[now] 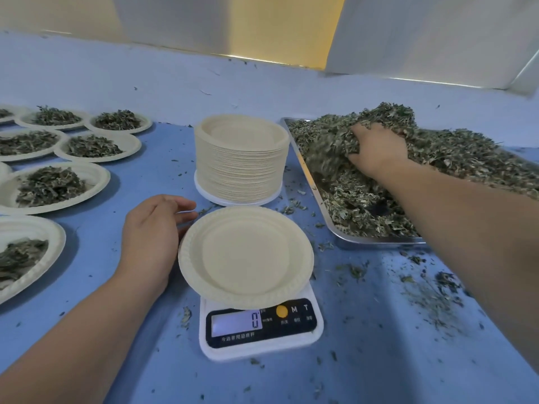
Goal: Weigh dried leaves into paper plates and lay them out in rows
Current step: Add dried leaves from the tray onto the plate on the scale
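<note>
Blue tabletop (163, 170). A white digital kitchen scale (261, 336) sits near centre, display reading 0. An empty paper plate (246, 258) lies flat on it. The plate rim overhangs the scale platform all round and hides the top edge of the display panel.

Just behind the plate is a tall stack of paper plates (240, 158), with a narrow gap between the two. The long left rim of a metal tray (376, 242) runs close beside the stack on the right. The tray's near corner is near the plate but apart from it.

Dried leaves (455, 153) are heaped high in the tray and hide its right side. Filled plates (55, 185) stand in rows at far left, rims touching or nearly so. A strip of bare table separates them from the scale.

The widest open room is right of the scale and in front of the tray, dotted with leaf crumbs (431, 290).

The left hand (151, 234) rests palm down on the table at the plate's left rim. Its fingers are relaxed and grasp nothing (contact with the rim can't be told).

The right hand (376, 147) has its arm stretched out over the tray's near corner. Its fingers are dug into the heap and curled round a clump of leaves, with blur around it.
</note>
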